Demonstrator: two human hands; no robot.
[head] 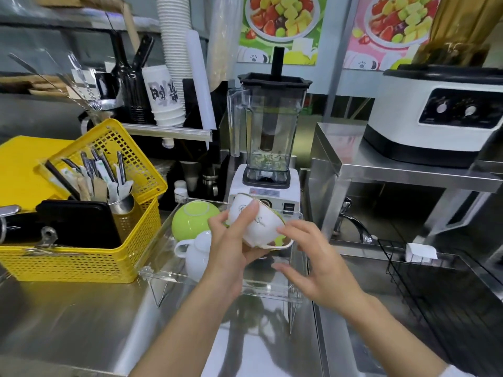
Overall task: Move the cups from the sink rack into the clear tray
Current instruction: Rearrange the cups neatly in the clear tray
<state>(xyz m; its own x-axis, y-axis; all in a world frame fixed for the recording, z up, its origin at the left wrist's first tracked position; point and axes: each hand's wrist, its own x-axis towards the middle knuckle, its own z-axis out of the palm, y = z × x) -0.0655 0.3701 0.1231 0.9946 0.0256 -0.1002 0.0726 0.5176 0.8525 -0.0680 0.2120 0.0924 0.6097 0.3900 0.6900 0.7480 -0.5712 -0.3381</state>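
The left hand [231,248] formed the grip: its fingers were closed around a white cup [257,225] with a gilt rim, thumb on the near side and fingers laid across the outer wall. The cup was tilted, mouth turned down and to the right, and was held above the clear tray [160,273], not resting on it. The right hand [318,270] was open, fingers spread; its fingertips [281,229] lay at or just beside the cup's rim, and actual contact could not be confirmed. It held nothing by itself.

Below the grip, the tray stood on wire legs on the steel tabletop [81,322]. It already contained a green cup [193,219], inverted, at the far left, and a white pitcher-shaped vessel with a handle [197,254] just in front of it. The right portion of the tray floor appeared free.

To the right, the black wire rack [441,292] over the sink showed no cups in the visible part; only a white folded item [420,251] sat on its far edge. To the left stood a yellow basket [89,213] of utensils, and behind the tray a blender [269,131].

Assessment: the task appeared near completion. Two vessels were placed, a third was in hand above the tray, and setting it down remained. Whether further cups remained on the rack outside the view could not be determined.
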